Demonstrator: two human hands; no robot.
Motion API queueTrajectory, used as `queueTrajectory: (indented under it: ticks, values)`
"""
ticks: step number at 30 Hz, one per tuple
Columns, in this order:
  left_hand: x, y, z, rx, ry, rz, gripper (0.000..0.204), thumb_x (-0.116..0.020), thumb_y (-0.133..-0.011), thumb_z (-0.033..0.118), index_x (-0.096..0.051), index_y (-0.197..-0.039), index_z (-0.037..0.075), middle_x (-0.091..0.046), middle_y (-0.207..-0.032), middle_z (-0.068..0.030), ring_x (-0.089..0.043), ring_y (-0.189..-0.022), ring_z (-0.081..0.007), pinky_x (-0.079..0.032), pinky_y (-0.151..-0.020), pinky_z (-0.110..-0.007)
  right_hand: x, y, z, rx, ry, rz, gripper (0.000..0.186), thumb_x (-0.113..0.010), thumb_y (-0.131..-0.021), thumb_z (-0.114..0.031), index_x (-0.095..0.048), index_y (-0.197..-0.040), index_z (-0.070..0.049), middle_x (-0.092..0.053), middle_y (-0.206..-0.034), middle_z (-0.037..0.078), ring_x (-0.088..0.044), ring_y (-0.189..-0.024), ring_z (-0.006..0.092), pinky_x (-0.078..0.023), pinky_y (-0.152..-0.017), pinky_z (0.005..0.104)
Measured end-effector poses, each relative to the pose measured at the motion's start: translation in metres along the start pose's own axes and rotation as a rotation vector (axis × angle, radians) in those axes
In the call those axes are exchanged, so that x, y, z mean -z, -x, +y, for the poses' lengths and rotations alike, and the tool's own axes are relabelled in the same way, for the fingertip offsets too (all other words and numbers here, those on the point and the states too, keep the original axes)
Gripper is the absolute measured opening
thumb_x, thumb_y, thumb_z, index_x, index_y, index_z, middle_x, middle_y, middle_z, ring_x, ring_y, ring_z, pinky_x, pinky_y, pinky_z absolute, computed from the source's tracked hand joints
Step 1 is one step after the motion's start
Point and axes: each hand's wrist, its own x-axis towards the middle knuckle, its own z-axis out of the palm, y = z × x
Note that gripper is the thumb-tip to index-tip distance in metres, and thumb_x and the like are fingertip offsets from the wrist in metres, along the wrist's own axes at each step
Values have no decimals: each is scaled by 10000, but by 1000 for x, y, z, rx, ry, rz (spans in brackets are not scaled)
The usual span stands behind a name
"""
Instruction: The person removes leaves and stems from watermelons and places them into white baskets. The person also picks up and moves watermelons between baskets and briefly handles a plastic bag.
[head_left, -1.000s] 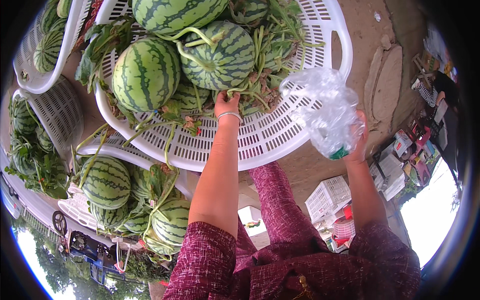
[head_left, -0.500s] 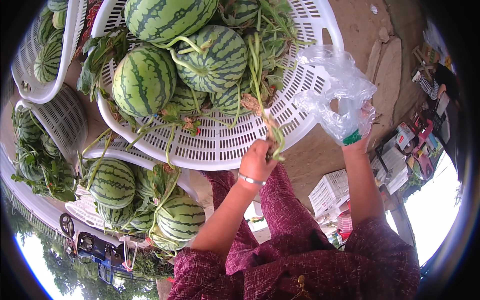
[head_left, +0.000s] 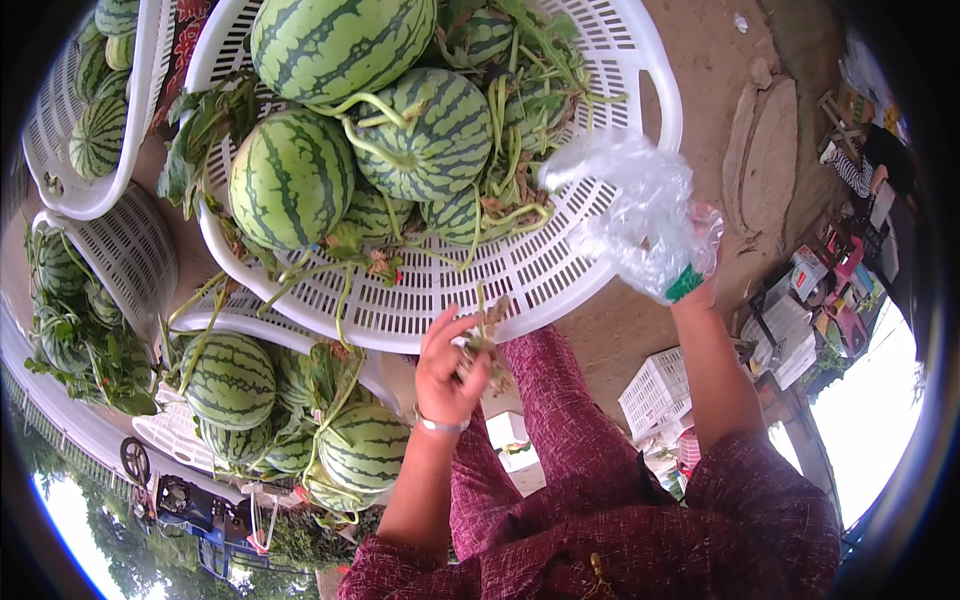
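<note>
My left hand (head_left: 450,370) is closed around a small bunch of dry stems and leaf scraps (head_left: 482,345), held just below the rim of a big white slotted plastic basket (head_left: 520,280). My right hand (head_left: 690,290) grips a crumpled clear plastic bag (head_left: 640,215) with something green at its bottom, raised over the basket's right edge. Striped green watermelons (head_left: 290,180) with vines and leaves fill the far part of the basket.
A second white basket (head_left: 200,440) below left holds more watermelons (head_left: 230,380). Two further white baskets (head_left: 120,250) stand at left with melons and greens. Bare earth (head_left: 720,120) lies to the right, a small white crate (head_left: 655,395) and stalls beyond.
My left hand has pulled back out of the basket toward me, bringing stems with it. The right hand has kept the bag raised and moved it slightly right.
</note>
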Motion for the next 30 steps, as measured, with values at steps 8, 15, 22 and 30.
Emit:
queueTrajectory:
  ticks: [8,15,22,30]
  values:
    - [-84,-99,-70,381,152,104,498,-695,-808,149,-472,-1220,-20,-590,-1089,-149,-604,-1004,-245,-491,-858,-343,-73,-33,-41,13,-400,-48,284,-527,-952,-186,-545,-1196,-42,-589,-1147,70,-576,-1048,178,-467,-931,348]
    - [-114,-169,-99,373,-227,135,681,-685,-788,215,-403,-1368,-4,-459,-1344,-214,-484,-1210,-357,-406,-1006,-412,-158,-106,-60,146,-124,-262,471,-552,-940,-257,-448,-1341,-34,-513,-1315,139,-512,-1214,248,-404,-1016,393]
    - [-140,-167,-111,451,-126,-221,630,-686,-777,236,-483,-1344,51,-605,-1077,-221,-601,-964,-346,-474,-869,-405,-217,-109,54,-76,416,-181,764,-649,-814,-462,-421,-1368,12,-559,-1268,231,-553,-1165,333,-432,-960,384]
    - [-131,-111,-87,360,-212,-283,281,-675,-805,206,-628,-1058,96,-613,-1011,-162,-632,-786,-299,-509,-728,-405,-184,-101,36,-161,297,-239,290,-574,-880,-334,-638,-824,-57,-607,-711,46,-574,-673,179,-430,-638,346]
